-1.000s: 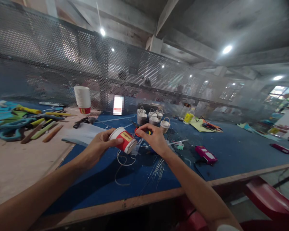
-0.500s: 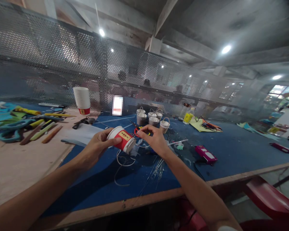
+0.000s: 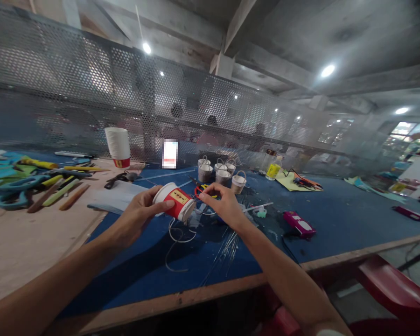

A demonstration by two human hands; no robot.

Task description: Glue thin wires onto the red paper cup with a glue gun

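Two hands raised | left hand grips cup (tilted) | right hand pinching

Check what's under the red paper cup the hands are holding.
Under the red paper cup, held sideways above the blue mat by the left hand, lie loops of white wire. The right hand pinches at its rim. The cup's inside faces away, unseen.

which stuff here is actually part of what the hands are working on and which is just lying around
In hand:
- red and white paper cup, held on its side by left hand
- right hand, fingers pinched at the cup's base
- white wire hanging under the cup

Lying about:
- stack of cups
- small handled cups
- pink box
- scissors
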